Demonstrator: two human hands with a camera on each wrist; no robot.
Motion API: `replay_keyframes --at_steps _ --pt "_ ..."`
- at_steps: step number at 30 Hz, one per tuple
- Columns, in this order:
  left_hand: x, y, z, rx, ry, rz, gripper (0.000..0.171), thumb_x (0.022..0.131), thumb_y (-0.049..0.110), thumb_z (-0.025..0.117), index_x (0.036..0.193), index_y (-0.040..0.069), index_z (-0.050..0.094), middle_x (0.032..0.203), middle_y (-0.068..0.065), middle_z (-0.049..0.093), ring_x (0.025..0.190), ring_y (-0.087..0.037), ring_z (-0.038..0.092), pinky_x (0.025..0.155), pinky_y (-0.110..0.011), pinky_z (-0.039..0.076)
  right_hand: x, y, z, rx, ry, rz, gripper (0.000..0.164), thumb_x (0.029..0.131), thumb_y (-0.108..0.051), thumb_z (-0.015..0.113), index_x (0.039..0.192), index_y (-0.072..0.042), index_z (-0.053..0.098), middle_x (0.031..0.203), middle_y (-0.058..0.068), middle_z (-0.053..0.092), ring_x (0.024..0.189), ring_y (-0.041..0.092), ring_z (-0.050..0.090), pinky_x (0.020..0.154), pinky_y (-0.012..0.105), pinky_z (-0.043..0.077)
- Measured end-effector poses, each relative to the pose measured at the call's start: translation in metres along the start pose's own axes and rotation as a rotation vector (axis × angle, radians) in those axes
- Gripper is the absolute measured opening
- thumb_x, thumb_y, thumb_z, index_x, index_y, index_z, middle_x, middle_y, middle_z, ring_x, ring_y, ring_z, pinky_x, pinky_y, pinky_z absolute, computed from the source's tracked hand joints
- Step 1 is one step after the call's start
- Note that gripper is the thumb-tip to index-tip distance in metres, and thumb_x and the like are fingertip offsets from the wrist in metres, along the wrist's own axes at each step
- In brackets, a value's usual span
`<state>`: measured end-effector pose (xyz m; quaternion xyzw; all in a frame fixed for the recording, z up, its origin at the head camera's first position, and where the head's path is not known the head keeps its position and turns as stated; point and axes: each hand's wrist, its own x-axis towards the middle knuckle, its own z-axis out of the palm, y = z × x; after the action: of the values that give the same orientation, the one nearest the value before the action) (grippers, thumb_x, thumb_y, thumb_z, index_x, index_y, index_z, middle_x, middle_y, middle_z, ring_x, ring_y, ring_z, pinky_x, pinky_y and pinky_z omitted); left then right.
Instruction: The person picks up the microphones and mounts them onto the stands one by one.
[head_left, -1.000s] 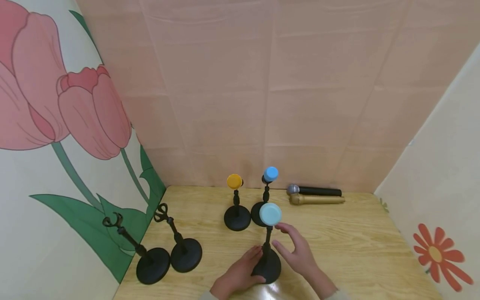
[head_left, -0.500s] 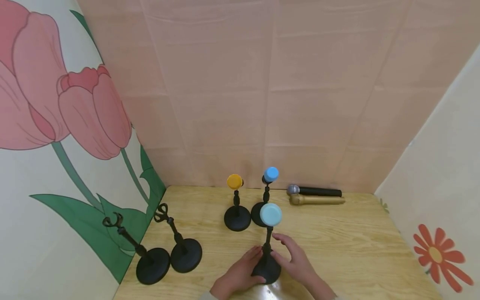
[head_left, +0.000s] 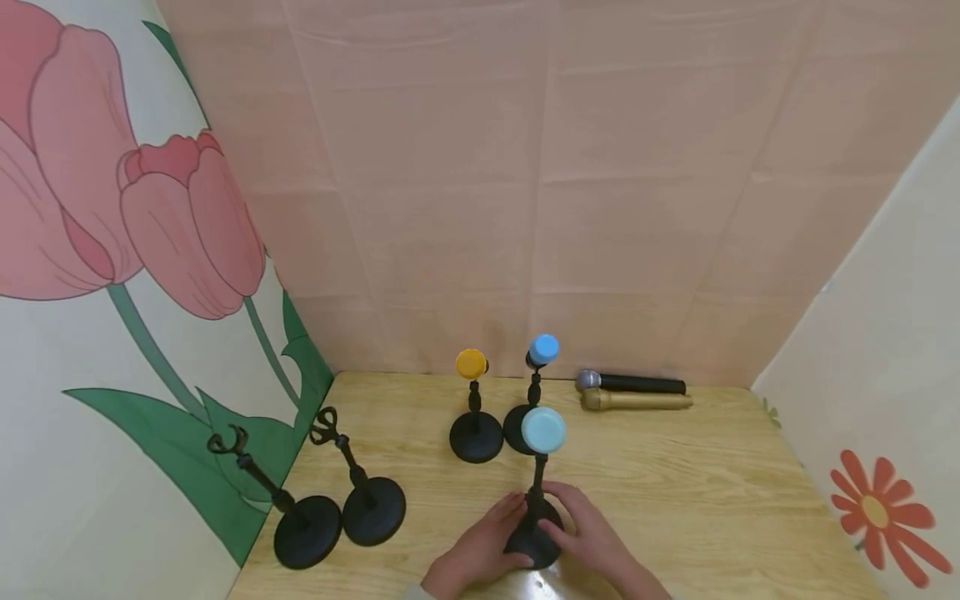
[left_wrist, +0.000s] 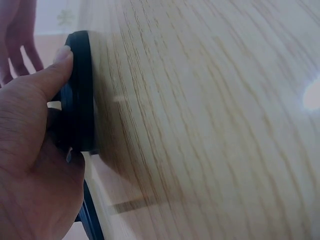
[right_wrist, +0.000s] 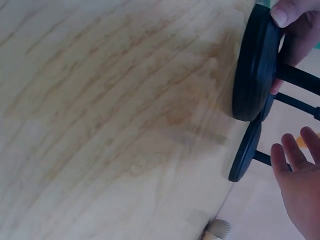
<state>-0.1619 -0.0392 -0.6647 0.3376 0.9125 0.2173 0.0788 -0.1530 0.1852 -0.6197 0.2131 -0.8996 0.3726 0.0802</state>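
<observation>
A black tabletop microphone stand [head_left: 538,542] with a round base stands upright at the front of the table. A pale blue round piece [head_left: 543,430] tops it, hiding whatever lies underneath. My left hand [head_left: 483,546] grips the base from the left; in the left wrist view its thumb [left_wrist: 59,70] presses the base's rim. On the other side my right hand [head_left: 592,537] is beside the pole and base with fingers loosely extended. In the right wrist view those fingers [right_wrist: 295,155] are spread and hold nothing; whether they touch the stand, I cannot tell.
Behind stand two similar stands, one with an orange top [head_left: 471,364] and one with a blue top [head_left: 543,349]. At left are two stands with bare clips [head_left: 307,533] [head_left: 373,512]. A black microphone [head_left: 641,384] and a gold microphone [head_left: 637,401] lie at the back right.
My right hand has moved down along the stand, from beside its upper pole to near the base. The left hand keeps its hold on the base, and the stand stays in place.
</observation>
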Motion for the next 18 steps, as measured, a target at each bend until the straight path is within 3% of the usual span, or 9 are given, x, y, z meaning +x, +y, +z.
replay_keyframes --at_steps 6,18 --pt "-0.001 0.004 -0.004 0.015 0.006 0.009 0.077 0.087 0.062 0.043 0.148 0.020 0.025 0.155 -0.001 0.019 0.142 -0.015 0.018 0.106 -0.033 0.035 -0.003 0.000 0.003 -0.038 -0.021 0.003 0.047 0.082 -0.033 0.071 0.126 -0.025 0.054 0.126 -0.008 0.055 0.118 0.015 0.051 0.095 0.041 0.045" --pt "-0.002 0.004 -0.005 0.001 -0.012 0.000 0.077 0.088 0.060 0.046 0.150 0.023 0.018 0.156 -0.002 0.016 0.142 -0.016 0.017 0.107 -0.034 0.035 -0.008 0.012 0.010 -0.065 -0.117 0.010 0.046 0.085 -0.031 0.069 0.127 -0.031 0.051 0.127 -0.012 0.052 0.118 0.013 0.049 0.094 0.041 0.046"
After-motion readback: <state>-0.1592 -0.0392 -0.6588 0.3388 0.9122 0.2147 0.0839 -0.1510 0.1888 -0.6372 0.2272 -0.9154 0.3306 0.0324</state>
